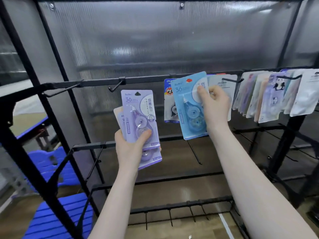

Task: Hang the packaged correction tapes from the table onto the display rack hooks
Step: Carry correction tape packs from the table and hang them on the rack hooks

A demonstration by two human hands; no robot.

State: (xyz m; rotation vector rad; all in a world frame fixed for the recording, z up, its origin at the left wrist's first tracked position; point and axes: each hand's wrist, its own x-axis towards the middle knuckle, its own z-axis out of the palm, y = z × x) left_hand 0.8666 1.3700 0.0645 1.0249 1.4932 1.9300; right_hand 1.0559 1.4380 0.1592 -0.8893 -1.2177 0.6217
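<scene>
Lavender pack (139,116), white "36" print, centre frame. Pale blue pack (189,107), red mark at its top, right of centre. Black rack bars (103,82). Hung packs (269,94) at upper right: pastel lilac, white, peach; one with a black-and-white panda. Bright blue slatted crates (57,219), lower left.

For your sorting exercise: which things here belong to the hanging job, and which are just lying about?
Job: blue packet in right hand; purple packets in left hand; empty hook; hung packets.
Lying about: blue crates; ribbed back panel.
</scene>
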